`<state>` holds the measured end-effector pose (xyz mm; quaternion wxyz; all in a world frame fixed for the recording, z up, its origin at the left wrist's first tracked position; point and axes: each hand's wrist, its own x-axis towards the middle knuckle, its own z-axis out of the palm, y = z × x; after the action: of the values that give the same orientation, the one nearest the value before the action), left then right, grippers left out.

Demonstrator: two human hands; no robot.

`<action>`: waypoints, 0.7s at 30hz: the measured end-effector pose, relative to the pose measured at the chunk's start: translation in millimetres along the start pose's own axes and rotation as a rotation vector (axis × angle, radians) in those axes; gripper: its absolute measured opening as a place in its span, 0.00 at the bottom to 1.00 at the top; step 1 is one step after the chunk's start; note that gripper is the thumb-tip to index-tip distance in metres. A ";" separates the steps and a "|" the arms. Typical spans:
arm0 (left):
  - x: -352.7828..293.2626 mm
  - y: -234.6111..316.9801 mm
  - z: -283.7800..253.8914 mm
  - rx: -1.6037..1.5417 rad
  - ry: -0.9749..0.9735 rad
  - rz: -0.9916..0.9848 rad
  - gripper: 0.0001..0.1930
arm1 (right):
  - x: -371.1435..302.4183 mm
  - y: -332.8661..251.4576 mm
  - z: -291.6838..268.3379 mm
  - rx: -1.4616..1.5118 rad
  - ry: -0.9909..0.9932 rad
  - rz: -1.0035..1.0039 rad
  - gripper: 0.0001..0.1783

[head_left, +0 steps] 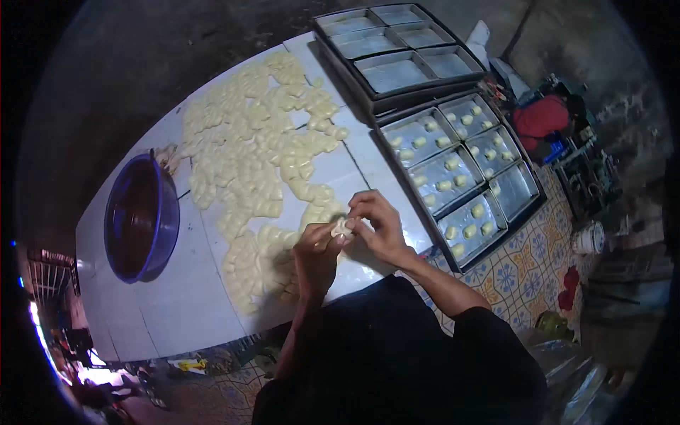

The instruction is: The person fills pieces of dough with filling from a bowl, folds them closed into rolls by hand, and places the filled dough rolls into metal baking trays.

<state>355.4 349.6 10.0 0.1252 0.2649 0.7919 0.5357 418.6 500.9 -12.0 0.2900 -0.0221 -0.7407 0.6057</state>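
Between the fingertips of both my hands is a small piece of pale dough (342, 227), pinched over the near edge of a white tiled table (170, 304). My left hand (316, 255) grips it from the left with the thumb on top. My right hand (378, 225) pinches its right side, fingers curled. Many pale yellow dough pieces (244, 152) lie close together across the table beyond and left of my hands. To the right, a dark-framed sectioned baking tray (489, 188) holds several small dough rolls (452, 164) in its compartments.
Behind the filled tray, another sectioned metal tray (397, 74) sits on a stack, with bare compartments. A purple basin (166, 223) with dark contents stands at the table's left. Patterned floor tiles (524, 265) show at the right, with a white bucket (589, 239) and a red cloth-like item (569, 287).
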 end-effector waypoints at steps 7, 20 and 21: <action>15.4 10.3 83.6 -0.531 -0.096 -0.139 0.08 | -21.6 15.1 -73.6 -0.117 -0.100 -0.067 0.14; 15.1 45.1 213.8 0.027 -0.275 0.236 0.22 | -110.9 19.7 -306.8 -0.226 -0.246 0.469 0.38; 22.6 61.4 205.2 -0.312 -0.235 0.186 0.22 | -89.1 -9.5 -328.0 -0.454 -0.234 0.813 0.36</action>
<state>453.1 540.1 -12.9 0.2062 0.3748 0.6517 0.6263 645.3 754.2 -7.0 -0.0680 -0.3046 -0.8132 0.4912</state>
